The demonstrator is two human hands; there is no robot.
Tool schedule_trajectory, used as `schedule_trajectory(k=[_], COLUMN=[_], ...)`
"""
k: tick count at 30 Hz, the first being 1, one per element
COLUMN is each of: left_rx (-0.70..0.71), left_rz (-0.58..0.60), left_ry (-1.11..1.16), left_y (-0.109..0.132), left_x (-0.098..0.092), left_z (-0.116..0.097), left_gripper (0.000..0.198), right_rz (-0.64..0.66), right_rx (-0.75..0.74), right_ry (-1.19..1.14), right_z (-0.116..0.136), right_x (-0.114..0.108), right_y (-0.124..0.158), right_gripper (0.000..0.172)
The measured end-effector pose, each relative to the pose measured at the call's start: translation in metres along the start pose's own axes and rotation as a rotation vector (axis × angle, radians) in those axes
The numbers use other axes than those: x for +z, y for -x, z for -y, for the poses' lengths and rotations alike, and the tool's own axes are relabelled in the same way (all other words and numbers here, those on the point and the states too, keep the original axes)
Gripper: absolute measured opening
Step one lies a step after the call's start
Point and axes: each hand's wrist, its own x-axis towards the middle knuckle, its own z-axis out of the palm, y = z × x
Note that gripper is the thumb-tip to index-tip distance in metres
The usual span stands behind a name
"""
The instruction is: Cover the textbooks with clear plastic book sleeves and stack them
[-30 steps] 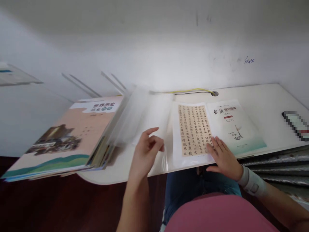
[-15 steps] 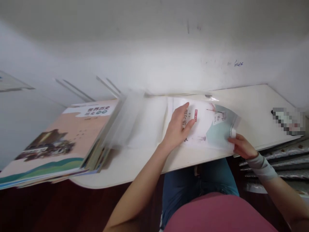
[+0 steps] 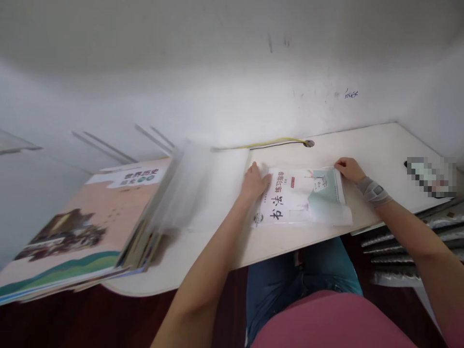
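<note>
A thin calligraphy workbook (image 3: pixel 300 198) in a clear plastic cover lies turned sideways on the white desk (image 3: pixel 377 145). My left hand (image 3: pixel 255 181) grips its far left corner, fingers curled over the edge. My right hand (image 3: pixel 348 168) pinches its far right corner; a grey wrist band sits just behind it. Left of the workbook lies a pile of clear plastic covers (image 3: pixel 192 188), blurred.
A stack of textbooks (image 3: pixel 90 227) with a pink history book on top overhangs the desk's left end. A yellow cable (image 3: pixel 268 142) runs into a desk hole by the wall. A blurred-out object (image 3: pixel 429 176) lies at the right edge. Metal slats (image 3: pixel 409 241) show below right.
The workbook lay open with both covers up, my right hand flat on it. Both hands then folded it shut, turned it sideways, and now hold its two far corners.
</note>
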Motion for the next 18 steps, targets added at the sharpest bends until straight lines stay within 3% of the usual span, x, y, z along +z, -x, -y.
schedule_trajectory(k=[3, 6, 8, 13, 18], left_rx=[0.237, 0.53, 0.635, 0.715, 0.746], left_rz=[-0.059, 0.057, 0.098, 0.078, 0.055], left_ry=[-0.122, -0.251, -0.32, -0.367, -0.367], left_y=[0.022, 0.055, 0.073, 0.089, 0.089], left_x=[0.009, 0.025, 0.034, 0.045, 0.046], left_z=[-0.026, -0.054, -0.067, -0.076, -0.073], left_gripper=[0.065, 0.069, 0.071, 0.073, 0.071], right_rz=[-0.059, -0.024, 0.074, 0.541, 0.744], right_rx=[-0.026, -0.024, -0.014, 0.097, 0.099], right_ry=[-0.036, -0.12, -0.201, -0.28, 0.062], right_z=[0.001, 0.003, 0.006, 0.024, 0.05], right_x=[0.005, 0.005, 0.0, -0.015, -0.02], right_y=[0.005, 0.01, 0.008, -0.021, -0.051], right_gripper=[0.021, 0.032, 0.036, 0.03, 0.024])
